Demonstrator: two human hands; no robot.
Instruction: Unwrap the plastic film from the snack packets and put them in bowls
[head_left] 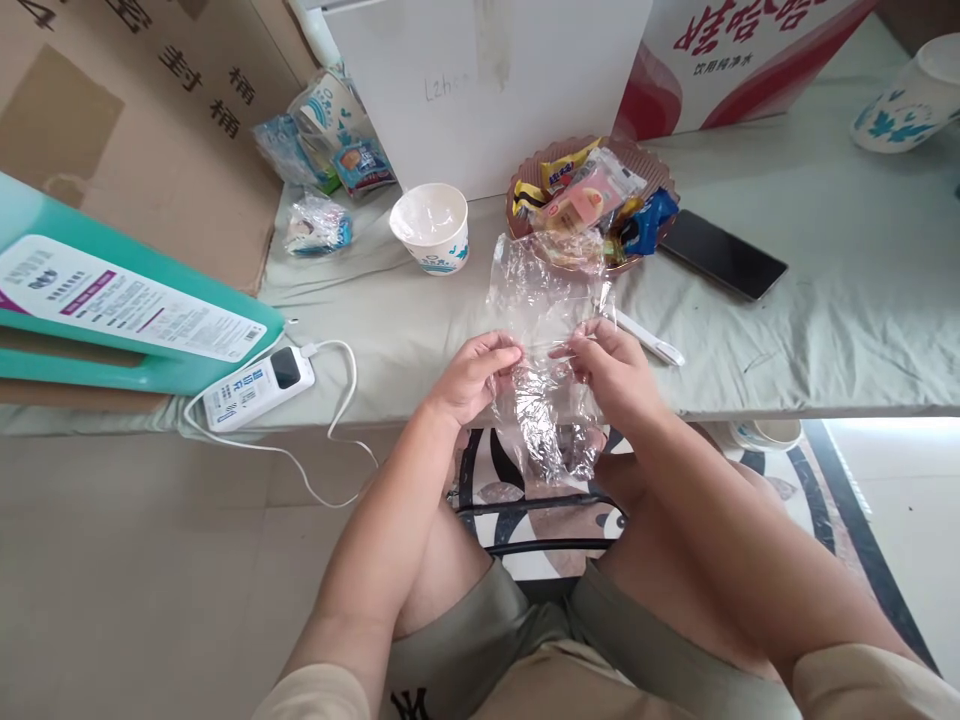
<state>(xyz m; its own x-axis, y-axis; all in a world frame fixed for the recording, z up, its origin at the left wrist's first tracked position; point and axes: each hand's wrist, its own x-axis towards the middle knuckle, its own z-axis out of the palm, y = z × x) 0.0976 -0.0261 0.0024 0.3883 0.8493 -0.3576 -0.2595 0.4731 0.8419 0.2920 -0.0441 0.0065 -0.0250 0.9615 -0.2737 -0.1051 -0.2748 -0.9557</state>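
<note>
A clear plastic bag (541, 400) is stretched between my two hands at the front edge of the covered surface. Its lower end hangs over the edge, and its upper end reaches the brown snack bowl (517, 222). My left hand (476, 375) pinches the bag's left side. On the opposite side, my right hand (611, 365) has its fingers closed on the plastic. Wrapped snacks (592, 195) are heaped in the bowl just beyond. Partly behind my right hand lies a white, slim object (652, 340) whose kind I cannot make out.
A paper cup (431, 235) stands left of the bowl, a phone (721, 255) lies to the right. At left are a power bank (259, 388) with a white cable, a green jug (135, 290) and bagged items (319, 222). Boxes (487, 90) line the back. Another cup (907, 100) is far right.
</note>
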